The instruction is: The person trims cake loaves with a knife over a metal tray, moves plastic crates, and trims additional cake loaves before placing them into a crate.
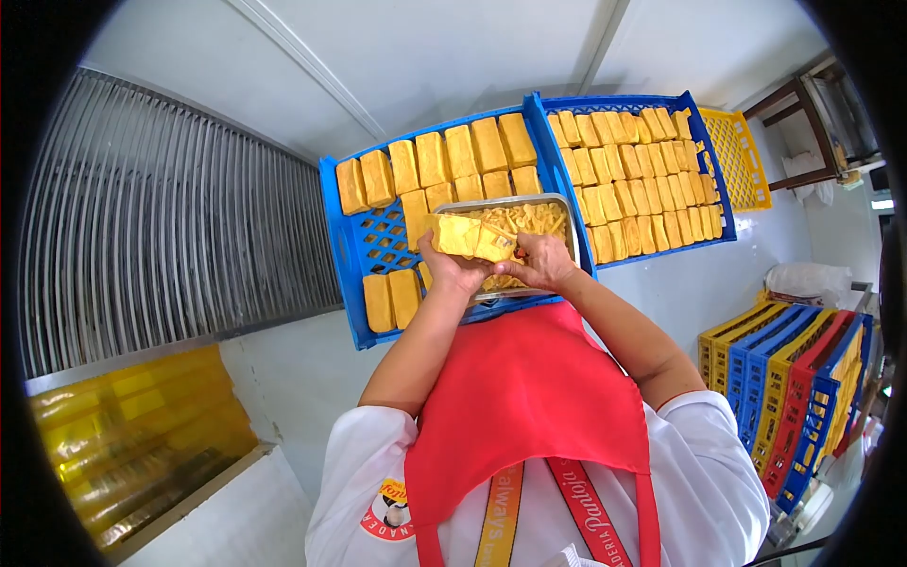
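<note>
A yellow loaf of bread [457,235] lies in my left hand [455,268], its fingers closed around the near side. My right hand [542,263] is closed at the loaf's right end, on what looks like a small knife [519,252]; only a dark bit of it shows, the rest hidden by fingers and loaf. Both hands are over a metal tray [570,225] filled with pale yellow trimmings [534,219]. The tray rests on a blue crate [342,248] with several loaves [432,158] standing along its far side and two at its near left corner.
Right of it, another blue crate [726,213] holds rows of yellow loaves [628,163], with a yellow crate [739,161] beyond. Stacked coloured crates [779,387] stand at the lower right. A ribbed metal shutter [179,217] and yellow plastic strips [142,435] are on the left.
</note>
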`<state>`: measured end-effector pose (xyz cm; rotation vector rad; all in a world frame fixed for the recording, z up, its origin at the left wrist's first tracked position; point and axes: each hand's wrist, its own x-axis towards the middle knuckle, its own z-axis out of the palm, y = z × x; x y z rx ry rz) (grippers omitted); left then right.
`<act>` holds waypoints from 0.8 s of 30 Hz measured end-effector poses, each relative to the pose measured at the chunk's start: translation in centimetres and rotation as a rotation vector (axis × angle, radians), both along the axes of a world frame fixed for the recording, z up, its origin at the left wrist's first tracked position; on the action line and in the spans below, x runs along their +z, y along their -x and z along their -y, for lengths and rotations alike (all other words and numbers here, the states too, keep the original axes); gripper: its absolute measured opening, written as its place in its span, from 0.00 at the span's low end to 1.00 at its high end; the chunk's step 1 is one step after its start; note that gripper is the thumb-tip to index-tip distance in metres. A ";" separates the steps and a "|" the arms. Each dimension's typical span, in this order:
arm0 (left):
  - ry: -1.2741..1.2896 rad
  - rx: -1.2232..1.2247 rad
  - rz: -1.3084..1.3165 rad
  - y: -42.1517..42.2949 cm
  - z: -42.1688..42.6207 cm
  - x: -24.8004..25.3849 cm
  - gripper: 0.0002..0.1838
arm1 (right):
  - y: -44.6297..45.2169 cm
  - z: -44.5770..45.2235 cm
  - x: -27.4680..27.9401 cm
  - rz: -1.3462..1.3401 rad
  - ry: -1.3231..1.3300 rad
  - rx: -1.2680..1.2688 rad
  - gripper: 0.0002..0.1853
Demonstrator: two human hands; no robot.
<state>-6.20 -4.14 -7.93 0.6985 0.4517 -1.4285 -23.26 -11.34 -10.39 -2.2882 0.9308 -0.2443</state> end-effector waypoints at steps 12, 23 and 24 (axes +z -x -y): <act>0.024 0.056 0.260 -1.4 0.1 -2.7 0.33 | 0.0 -1.4 -2.1 -0.030 -0.133 0.037 0.34; -0.942 -0.440 2.071 -13.4 -2.3 -2.4 0.57 | 1.9 -0.7 1.3 -0.733 -0.089 -0.095 0.23; -1.094 -0.534 1.938 -14.2 -2.2 -2.7 0.56 | 2.4 -0.8 0.5 -0.735 -0.087 -0.095 0.23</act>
